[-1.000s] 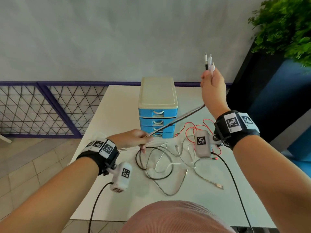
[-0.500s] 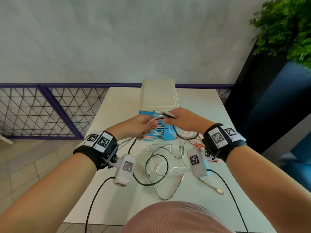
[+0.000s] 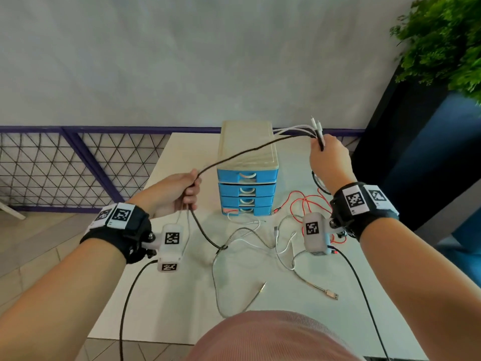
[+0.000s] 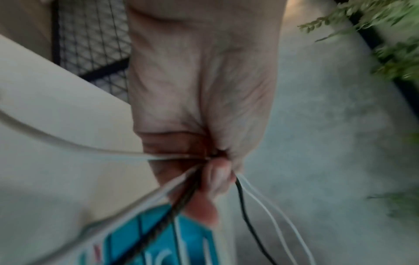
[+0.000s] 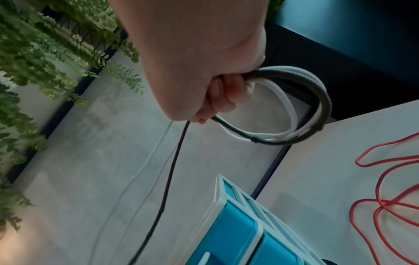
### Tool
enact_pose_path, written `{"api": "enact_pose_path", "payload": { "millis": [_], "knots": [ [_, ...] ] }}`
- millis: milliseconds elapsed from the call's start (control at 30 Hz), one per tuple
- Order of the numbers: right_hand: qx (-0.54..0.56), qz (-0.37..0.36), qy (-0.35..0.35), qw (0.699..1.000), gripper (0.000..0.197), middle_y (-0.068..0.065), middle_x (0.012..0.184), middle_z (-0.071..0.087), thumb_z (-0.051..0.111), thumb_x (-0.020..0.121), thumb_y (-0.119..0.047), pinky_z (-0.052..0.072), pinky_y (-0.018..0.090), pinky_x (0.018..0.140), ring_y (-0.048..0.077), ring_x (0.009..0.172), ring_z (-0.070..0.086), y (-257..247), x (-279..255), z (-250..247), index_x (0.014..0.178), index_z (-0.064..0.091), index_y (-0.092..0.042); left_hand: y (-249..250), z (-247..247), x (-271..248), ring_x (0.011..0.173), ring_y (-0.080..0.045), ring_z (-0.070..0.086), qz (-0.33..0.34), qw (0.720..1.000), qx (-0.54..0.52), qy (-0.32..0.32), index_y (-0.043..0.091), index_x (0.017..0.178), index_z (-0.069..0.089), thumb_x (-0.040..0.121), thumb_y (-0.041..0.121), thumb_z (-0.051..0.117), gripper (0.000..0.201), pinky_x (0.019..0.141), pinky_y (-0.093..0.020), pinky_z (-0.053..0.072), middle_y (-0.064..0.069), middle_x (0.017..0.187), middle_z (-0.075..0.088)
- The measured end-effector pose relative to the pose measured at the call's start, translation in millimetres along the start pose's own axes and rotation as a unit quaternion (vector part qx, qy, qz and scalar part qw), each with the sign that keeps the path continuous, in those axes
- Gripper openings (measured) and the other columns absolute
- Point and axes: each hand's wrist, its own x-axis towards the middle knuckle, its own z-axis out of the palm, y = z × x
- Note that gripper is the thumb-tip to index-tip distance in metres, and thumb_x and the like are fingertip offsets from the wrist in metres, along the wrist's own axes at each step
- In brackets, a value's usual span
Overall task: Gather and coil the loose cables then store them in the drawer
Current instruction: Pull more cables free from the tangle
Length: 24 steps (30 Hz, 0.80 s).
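A bundle of black and white cables (image 3: 247, 151) stretches between my two hands, passing above the blue drawer unit (image 3: 247, 190), whose drawers are all shut. My left hand (image 3: 188, 190) grips the bundle left of the unit; in the left wrist view its fingers (image 4: 215, 172) pinch the black cable (image 4: 246, 215) and white cables (image 4: 280, 226). My right hand (image 3: 322, 149) is raised at the right and grips the plug ends (image 3: 316, 126). One coil loop (image 5: 317, 100) hangs from its fist (image 5: 226, 95). The bundle's slack trails down to the white table (image 3: 156, 295).
A red cable (image 3: 307, 204) lies tangled right of the drawer unit, also in the right wrist view as the red cable (image 5: 385, 197). A braided silver cable (image 3: 216, 272) and a white cable (image 3: 281, 246) sprawl in front. A green plant (image 3: 442, 43) on a dark stand rises at the right, a purple mesh railing (image 3: 65, 165) at the left.
My hands were together in front of the drawer unit. My right hand has since swung up and right with the plug ends and a loop, pulling the bundle taut from my left hand.
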Motion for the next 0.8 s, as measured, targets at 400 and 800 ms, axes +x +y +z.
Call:
{"api": "enact_pose_path", "payload": {
  "millis": [400, 800],
  "knots": [
    [-0.01, -0.047, -0.101, 0.994, 0.024, -0.002, 0.067, 0.052, 0.042, 0.1, -0.031, 0.034, 0.026, 0.051, 0.016, 0.058, 0.049, 0, -12, 25, 0.094, 0.057, -0.014, 62, 45, -4, 0.043, -0.009, 0.021, 0.187, 0.97, 0.148, 0.055, 0.023, 0.084, 0.053, 0.1, 0.04, 0.033, 0.031, 0.039, -0.018, 0.02, 0.009, 0.056, 0.032],
    [-0.074, -0.031, -0.179, 0.981, 0.028, 0.003, 0.072, 0.055, 0.04, 0.1, -0.032, 0.038, 0.027, 0.054, 0.014, 0.059, 0.049, 5, -16, 30, 0.091, 0.057, -0.012, 107, 11, -20, 0.047, -0.011, 0.031, 0.269, 0.878, 0.326, 0.226, 0.022, 0.101, 0.068, 0.1, 0.034, 0.039, 0.031, 0.045, -0.025, 0.027, 0.002, 0.063, 0.042]
  ]
}}
